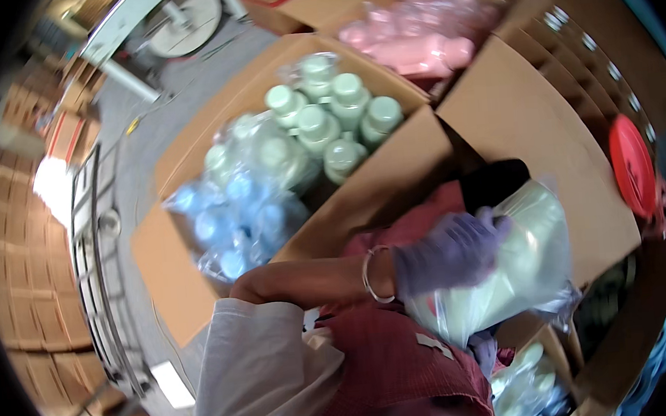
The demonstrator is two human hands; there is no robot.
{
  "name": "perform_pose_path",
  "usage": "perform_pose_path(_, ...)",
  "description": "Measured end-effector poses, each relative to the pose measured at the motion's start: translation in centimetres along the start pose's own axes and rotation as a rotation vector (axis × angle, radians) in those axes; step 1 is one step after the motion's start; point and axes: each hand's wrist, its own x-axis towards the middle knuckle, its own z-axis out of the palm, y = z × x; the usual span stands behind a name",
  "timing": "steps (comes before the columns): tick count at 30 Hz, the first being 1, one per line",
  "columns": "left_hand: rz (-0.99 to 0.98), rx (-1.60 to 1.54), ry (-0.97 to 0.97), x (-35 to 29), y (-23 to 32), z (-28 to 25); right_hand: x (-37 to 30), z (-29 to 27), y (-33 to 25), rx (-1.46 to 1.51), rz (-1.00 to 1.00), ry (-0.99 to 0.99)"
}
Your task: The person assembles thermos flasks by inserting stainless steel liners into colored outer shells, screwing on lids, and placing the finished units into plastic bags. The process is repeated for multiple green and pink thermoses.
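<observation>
Left hand point(450, 253): pale-green plastic-wrapped bundle point(535, 247)

Purple-gloved left hand point(454, 253), green bundle point(540, 231), green bottles point(316, 125), blue bottles point(243, 203), pink bottles point(419, 54)

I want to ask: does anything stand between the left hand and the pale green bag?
Nothing visible does, except the purple glove on the left hand itself. Its fingers overlap the bag and seem to touch it, though blur hides the exact contact.
</observation>
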Motion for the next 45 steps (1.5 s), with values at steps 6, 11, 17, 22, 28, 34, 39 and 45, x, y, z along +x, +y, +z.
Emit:
perform_pose_path(6, -0.600, -0.556, 0.063, -21.9, -13.3, -0.9, 14.3, 0.7, -13.5, 0.090, -0.166, -0.083)
perform_pose_path(11, -0.805, -0.595, 0.744, -30.1, -13.1, -1.7, 27.9, 11.6, -15.4, 0.357, -0.545, -0.161)
perform_pose_path(17, -0.779, -0.280, 1.050, -31.4, -18.4, -2.5, 31.4, 22.6, -9.6, -0.146, -0.504, -0.504)
perform_pose_path(22, -0.812, 0.101, 0.811, -25.3, -19.3, -3.4, 32.7, 21.8, -12.8, 0.155, -0.524, -0.275)
perform_pose_path(28, -0.638, 0.027, 0.220, -33.4, -32.3, 4.8, 30.0, 31.1, -14.0, -0.194, -0.669, -0.561)
perform_pose_path(34, -0.958, 0.332, -0.107, -17.6, -23.6, -12.5, 29.8, 31.1, -10.6, -0.561, -0.749, -0.827)
perform_pose_path(39, -0.581, 0.457, -0.161, -9.7, -31.0, -8.2, 30.1, 26.8, -13.4, -0.339, -0.651, -0.614)
perform_pose_path(45, -0.430, 0.128, 0.071, -8.1, -28.7, -13.5, 32.1, 19.1, -7.6, 0.107, -0.257, -0.338)
